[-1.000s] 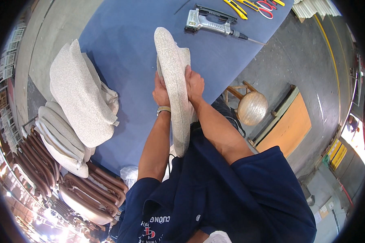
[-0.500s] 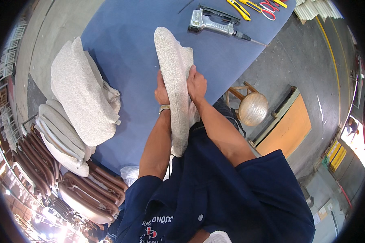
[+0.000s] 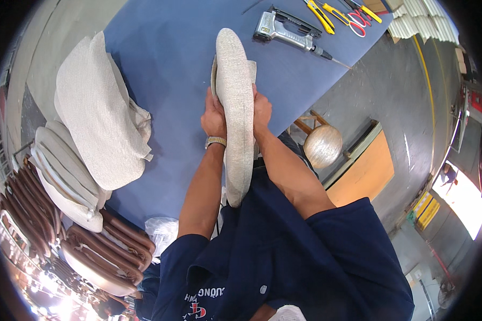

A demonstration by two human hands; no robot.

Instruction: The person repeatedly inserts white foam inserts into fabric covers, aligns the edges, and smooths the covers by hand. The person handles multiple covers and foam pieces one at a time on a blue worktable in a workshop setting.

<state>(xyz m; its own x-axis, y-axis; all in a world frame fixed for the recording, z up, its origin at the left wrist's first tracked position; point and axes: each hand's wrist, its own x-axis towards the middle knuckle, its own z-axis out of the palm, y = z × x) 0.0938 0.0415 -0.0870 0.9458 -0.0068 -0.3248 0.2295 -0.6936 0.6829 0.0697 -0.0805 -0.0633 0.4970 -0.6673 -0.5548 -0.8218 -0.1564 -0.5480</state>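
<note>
A beige fabric-covered cushion (image 3: pixel 238 107) stands on its edge in front of me, its near end against my shirt. Along the rim facing me runs a seam. My left hand (image 3: pixel 214 116) grips its left side, the fingertips partly hidden by loose fabric. On the opposite side my right hand (image 3: pixel 261 111) presses against it, with most of its fingers out of sight behind the cover. Flaps of cloth stick out at both sides near the far end.
On the blue table (image 3: pixel 171 69) lie a pile of beige fabric (image 3: pixel 99 117), a silver staple gun (image 3: pixel 286 32), yellow cutters (image 3: pixel 321 17) and red-handled scissors (image 3: pixel 356 25). Stacked beige pieces (image 3: pixel 69 176) and brown cushions (image 3: pixel 102 257) sit at left. A round wooden stool (image 3: pixel 323 145) stands at right.
The cushion has turned slightly between my hands, and a fabric flap now shows on its left side. My left hand has moved a little farther away. The view has shifted slightly.
</note>
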